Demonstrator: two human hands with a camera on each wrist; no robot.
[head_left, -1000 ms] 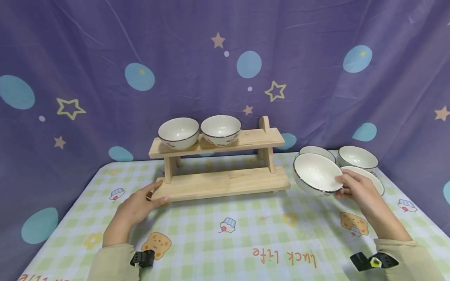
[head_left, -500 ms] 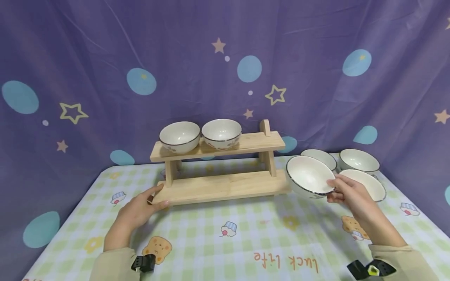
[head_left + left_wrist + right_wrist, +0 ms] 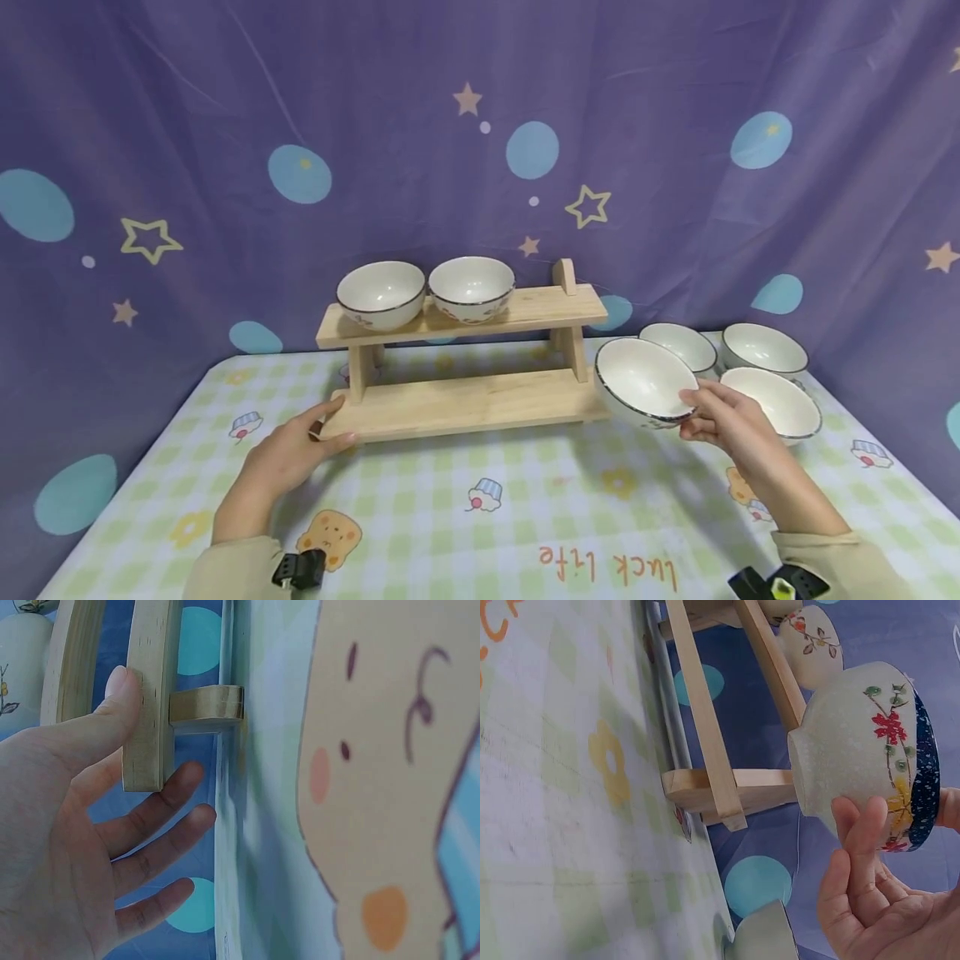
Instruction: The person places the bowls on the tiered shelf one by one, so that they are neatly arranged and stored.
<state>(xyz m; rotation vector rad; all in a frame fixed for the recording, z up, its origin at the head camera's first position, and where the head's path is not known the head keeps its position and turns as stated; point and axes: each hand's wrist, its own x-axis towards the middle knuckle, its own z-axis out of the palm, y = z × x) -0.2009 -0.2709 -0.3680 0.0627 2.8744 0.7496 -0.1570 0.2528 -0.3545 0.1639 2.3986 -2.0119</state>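
The right hand pinches a bowl by its rim, raised near the right end of the rack; the left hand grips the rack's lower left end. Two bowls stand on top.

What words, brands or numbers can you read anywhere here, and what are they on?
"luck life": orange lettering, upside down in the head view, on the checked tablecloth.
Orange letters cut off in the right wrist view, same cloth: not readable whole.
None visible on bowls, wooden stand or curtain.
Black wrist devices: any text too small to read.
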